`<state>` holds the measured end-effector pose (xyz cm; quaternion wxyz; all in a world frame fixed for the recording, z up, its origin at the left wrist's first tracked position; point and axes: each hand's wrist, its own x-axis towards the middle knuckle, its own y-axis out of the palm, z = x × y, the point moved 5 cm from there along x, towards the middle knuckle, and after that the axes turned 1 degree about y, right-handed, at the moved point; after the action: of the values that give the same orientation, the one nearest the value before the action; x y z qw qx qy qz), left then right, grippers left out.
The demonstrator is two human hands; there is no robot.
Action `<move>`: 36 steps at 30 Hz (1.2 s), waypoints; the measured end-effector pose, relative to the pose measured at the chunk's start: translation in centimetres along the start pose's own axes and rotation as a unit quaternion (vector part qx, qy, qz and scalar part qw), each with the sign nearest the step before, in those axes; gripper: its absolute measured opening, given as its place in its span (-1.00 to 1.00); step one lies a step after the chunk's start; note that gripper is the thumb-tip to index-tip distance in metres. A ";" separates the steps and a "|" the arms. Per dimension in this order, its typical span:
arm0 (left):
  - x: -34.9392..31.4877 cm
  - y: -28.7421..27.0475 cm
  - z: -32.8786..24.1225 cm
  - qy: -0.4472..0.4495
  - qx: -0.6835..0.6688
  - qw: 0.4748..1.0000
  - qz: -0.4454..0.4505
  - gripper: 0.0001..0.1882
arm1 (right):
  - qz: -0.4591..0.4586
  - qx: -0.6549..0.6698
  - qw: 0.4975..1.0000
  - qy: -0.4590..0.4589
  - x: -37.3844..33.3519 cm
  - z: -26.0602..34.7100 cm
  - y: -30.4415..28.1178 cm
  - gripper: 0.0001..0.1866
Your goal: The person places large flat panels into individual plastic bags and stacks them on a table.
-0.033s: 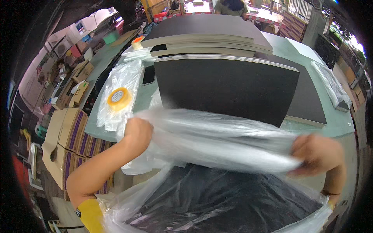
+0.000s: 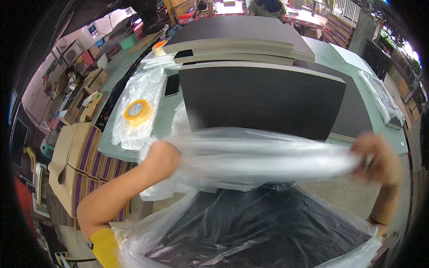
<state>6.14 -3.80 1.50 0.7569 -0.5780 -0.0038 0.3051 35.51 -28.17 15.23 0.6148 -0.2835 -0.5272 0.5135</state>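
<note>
My left hand (image 2: pixel 162 161) is closed around one end of a clear plastic sheet or bag (image 2: pixel 263 156). The other end is gripped by my right hand (image 2: pixel 376 158), which is blurred by motion. Stretched between them, the plastic is bunched into a loose band. Nearer to me, a dark flat panel (image 2: pixel 268 228) lies under or inside clear, wrinkled plastic. Behind the band, a black board (image 2: pixel 263 100) stands tilted up against a stack of dark boards (image 2: pixel 232 38). The band covers its lower edge.
A roll of yellowish tape (image 2: pixel 137 112) lies on folded plastic bags (image 2: pixel 142 94) at the green table's (image 2: pixel 103 147) left. Beside it are a phone (image 2: pixel 171 85) and a second tape roll (image 2: pixel 158 48). Cartons (image 2: pixel 73 165) stand at left, a wrapped stack (image 2: pixel 380 98) at right. A person (image 2: pixel 267 8) is at the back.
My right hand has moved up and slightly right, raising its end of the plastic. The left hand has shifted slightly down and right. The band looks straighter, showing more floor beneath.
</note>
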 end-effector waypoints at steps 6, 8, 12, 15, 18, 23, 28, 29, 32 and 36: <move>-1.8 -4.6 2.7 -0.078 -0.535 0.761 -0.358 -0.83 | -0.284 -0.072 0.923 0.251 -2.8 -11.8 -0.9 -0.63; -1.6 -5.4 7.9 -0.256 -0.493 0.697 -0.454 -0.71 | -0.130 -0.055 0.985 0.101 -2.1 -10.0 6.2 -0.52; -0.3 -5.4 9.1 -0.268 -0.147 0.772 -0.557 -0.45 | -0.208 -0.024 0.967 0.147 3.1 -5.9 3.9 -0.41; 1.9 -9.3 6.9 -0.166 -0.211 0.799 -0.538 -0.33 | -0.231 -0.130 0.945 0.190 2.9 -9.2 1.2 -0.26; 2.7 -10.9 6.7 -0.091 -0.240 0.807 -0.532 -0.31 | -0.196 -0.139 0.954 0.180 3.4 -9.7 2.0 -0.17; 0.9 -10.6 5.2 -0.127 -0.208 0.823 -0.513 -0.29 | -0.228 -0.146 0.943 0.194 1.0 -8.7 2.2 -0.26; -1.5 -10.5 3.7 -0.162 -0.110 0.821 -0.536 -0.27 | -0.264 -0.214 0.929 0.148 -1.2 -6.5 1.1 -0.39; -1.9 -10.5 3.5 -0.163 -0.112 0.818 -0.539 -0.28 | -0.275 -0.216 0.926 0.139 -1.8 -6.3 0.9 -0.40; -3.1 -10.3 2.7 -0.159 -0.111 0.803 -0.563 -0.33 | -0.309 -0.225 0.914 0.138 -2.9 -5.1 1.9 -0.44; -4.1 -10.0 3.7 -0.034 -0.207 0.778 -0.592 -0.46 | -0.295 -0.156 0.936 0.109 -6.4 -5.6 1.3 -0.53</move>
<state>6.08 -3.89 12.92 0.6499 -0.5935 -0.4343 -0.1918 40.84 -32.65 10.19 0.7402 -0.2619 -0.5907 0.1858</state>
